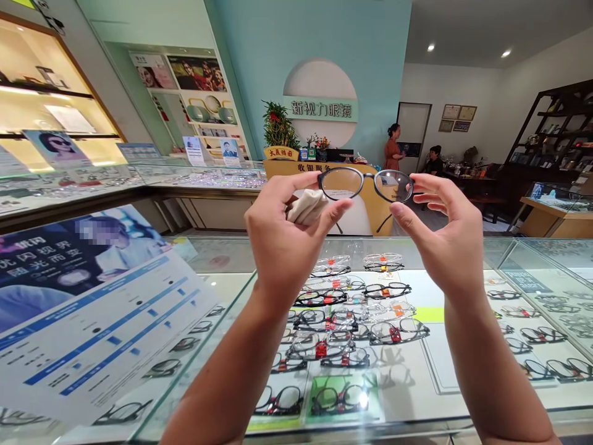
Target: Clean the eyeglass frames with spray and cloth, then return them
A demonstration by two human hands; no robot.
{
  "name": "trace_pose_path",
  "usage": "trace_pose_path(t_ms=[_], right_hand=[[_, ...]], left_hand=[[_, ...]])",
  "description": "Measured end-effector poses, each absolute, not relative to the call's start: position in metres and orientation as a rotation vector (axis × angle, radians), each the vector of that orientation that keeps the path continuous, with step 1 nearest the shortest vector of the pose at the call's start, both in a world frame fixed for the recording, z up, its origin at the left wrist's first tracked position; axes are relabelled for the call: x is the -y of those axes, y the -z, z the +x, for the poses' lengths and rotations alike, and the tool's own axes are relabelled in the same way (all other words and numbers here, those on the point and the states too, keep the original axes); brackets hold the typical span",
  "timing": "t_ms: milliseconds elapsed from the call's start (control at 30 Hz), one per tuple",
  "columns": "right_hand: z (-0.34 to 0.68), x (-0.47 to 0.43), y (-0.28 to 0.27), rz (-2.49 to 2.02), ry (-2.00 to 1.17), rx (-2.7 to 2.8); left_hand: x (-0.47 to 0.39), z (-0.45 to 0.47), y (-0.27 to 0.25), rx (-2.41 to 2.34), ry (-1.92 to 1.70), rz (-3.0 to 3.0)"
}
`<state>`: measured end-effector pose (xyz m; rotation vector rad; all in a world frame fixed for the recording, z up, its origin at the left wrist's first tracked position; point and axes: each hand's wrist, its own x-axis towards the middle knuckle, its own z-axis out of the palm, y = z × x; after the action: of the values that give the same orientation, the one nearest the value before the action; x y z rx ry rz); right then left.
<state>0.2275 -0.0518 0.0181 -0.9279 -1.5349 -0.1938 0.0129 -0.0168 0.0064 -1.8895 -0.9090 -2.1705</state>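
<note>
A pair of dark-rimmed eyeglasses (368,175) is held up above the glass display case, its lenses facing me. My left hand (291,225) pinches the left end of the frame, and a bunched whitish cloth (306,207) is tucked in the same hand. At the other end, my right hand (445,228) grips the frame's right side between thumb and fingers. Faint lettering shows on the right lens. The temples point away from me, partly visible below the rims.
Below my arms lies a glass display case (403,395) with rows of spectacle frames. A printed poster board (139,296) leans at left. Beyond stand a yellow counter (287,172) with plants, and another lit display case (194,179). Two people (393,148) are at the back right.
</note>
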Motion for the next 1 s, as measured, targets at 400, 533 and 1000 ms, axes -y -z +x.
trace_pose_path(t_ms=[400, 533, 1000], right_hand=[[0.226, 0.053, -0.017, -0.889, 0.312, 1.522], [0.224, 0.055, -0.017, -0.88, 0.315, 1.507], [0.226, 0.046, -0.015, -0.984, 0.045, 1.569]], left_hand=[[0.013, 0.013, -0.007, 1.156, 2.172, -1.942], [0.011, 0.012, -0.007, 1.134, 2.151, -1.992], [0.003, 0.012, 0.0, 0.698, 2.129, -1.83]])
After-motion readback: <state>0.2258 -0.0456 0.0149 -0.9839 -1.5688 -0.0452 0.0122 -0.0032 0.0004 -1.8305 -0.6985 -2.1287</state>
